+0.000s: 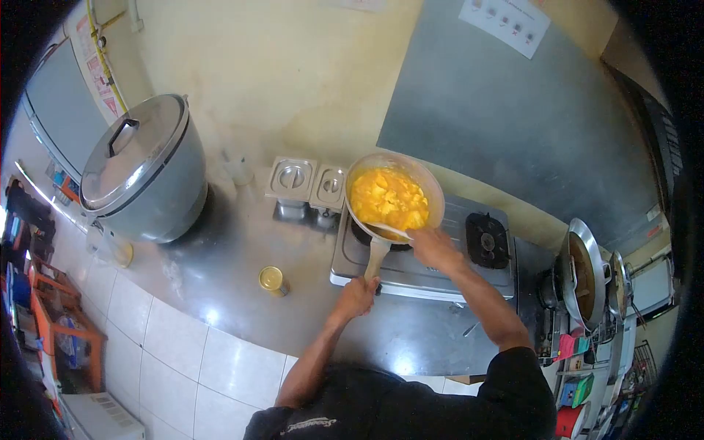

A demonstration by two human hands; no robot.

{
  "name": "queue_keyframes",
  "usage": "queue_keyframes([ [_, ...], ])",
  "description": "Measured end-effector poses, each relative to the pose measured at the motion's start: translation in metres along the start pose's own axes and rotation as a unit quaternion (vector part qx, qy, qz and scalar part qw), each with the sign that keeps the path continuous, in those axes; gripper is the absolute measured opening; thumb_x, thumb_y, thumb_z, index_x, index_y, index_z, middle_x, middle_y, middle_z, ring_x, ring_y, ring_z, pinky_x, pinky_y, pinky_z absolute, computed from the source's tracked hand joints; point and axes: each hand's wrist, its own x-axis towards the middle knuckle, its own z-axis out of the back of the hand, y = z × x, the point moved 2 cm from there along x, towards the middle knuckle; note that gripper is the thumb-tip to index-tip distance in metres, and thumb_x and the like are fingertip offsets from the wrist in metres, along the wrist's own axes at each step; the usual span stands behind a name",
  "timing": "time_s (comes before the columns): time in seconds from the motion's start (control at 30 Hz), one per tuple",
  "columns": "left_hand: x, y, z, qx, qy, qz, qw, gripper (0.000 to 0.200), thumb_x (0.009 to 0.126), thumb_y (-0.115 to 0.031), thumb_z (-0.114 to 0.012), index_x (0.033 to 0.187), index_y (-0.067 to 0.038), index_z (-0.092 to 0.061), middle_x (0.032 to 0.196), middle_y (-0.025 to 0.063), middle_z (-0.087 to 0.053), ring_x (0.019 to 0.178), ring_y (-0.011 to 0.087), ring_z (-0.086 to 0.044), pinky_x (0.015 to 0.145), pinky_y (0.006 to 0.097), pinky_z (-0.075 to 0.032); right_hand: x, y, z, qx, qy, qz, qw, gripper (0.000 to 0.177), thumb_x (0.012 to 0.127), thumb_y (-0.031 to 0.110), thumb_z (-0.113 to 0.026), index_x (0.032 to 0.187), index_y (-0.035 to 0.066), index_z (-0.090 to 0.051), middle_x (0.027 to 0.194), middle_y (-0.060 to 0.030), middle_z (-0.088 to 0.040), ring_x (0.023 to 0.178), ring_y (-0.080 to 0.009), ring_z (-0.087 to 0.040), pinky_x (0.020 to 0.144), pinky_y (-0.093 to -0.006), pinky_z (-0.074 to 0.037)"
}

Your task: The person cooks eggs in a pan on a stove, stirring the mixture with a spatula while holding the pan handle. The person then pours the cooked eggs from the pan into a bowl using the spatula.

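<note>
My left hand point(356, 299) is wrapped round the pale handle of a frying pan point(434, 192). The pan sits over the left burner of a two-burner gas stove point(418, 275) and looks slightly tilted. Inside it lies a chunky yellow-orange food point(389, 194) that looks like scrambled egg in sauce. My right hand point(435, 249) grips a light-coloured utensil point(390, 229), perhaps a spatula, whose far end dips into the near side of the food. The fingers hide its handle end.
A large lidded metal pot point(158, 180) stands at the left of the steel counter point(235, 257). An opened can point(273, 280) is near the front edge. Two small lidded steel containers point(292, 177) sit left of the pan. A wok point(583, 275) rests on a burner at right.
</note>
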Motion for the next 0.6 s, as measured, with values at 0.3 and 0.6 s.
queue_keyframes([
  [0.3, -0.007, -0.009, 0.004, 0.004, -0.008, 0.011, 1.0, 0.055, 0.098, -0.043, -0.044, 0.069, 0.002, -0.055, 0.053, 0.0101, -0.058, 0.044, 0.0207, -0.059, 0.047, 0.0362, -0.049, 0.069, -0.007, -0.034, 0.008, -0.109, -0.031, 0.994, 0.026, 0.089, 0.011, -0.043, 0.098, -0.001, -0.064, 0.092, -0.0249, -0.065, 0.088, -0.0402, -0.065, 0.076, -0.0483, -0.052],
  [0.6, 0.001, 0.001, 0.0, -0.027, -0.008, 0.035, 0.999, 0.055, 0.098, -0.043, -0.044, 0.067, 0.002, -0.055, 0.053, 0.0109, -0.057, 0.045, 0.021, -0.059, 0.046, 0.0363, -0.049, 0.025, -0.018, 0.07, -0.102, -0.064, -0.036, 0.992, 0.023, 0.086, 0.021, -0.056, 0.098, 0.006, -0.069, 0.094, -0.019, -0.067, 0.089, -0.0357, -0.066, 0.077, -0.046, -0.052],
])
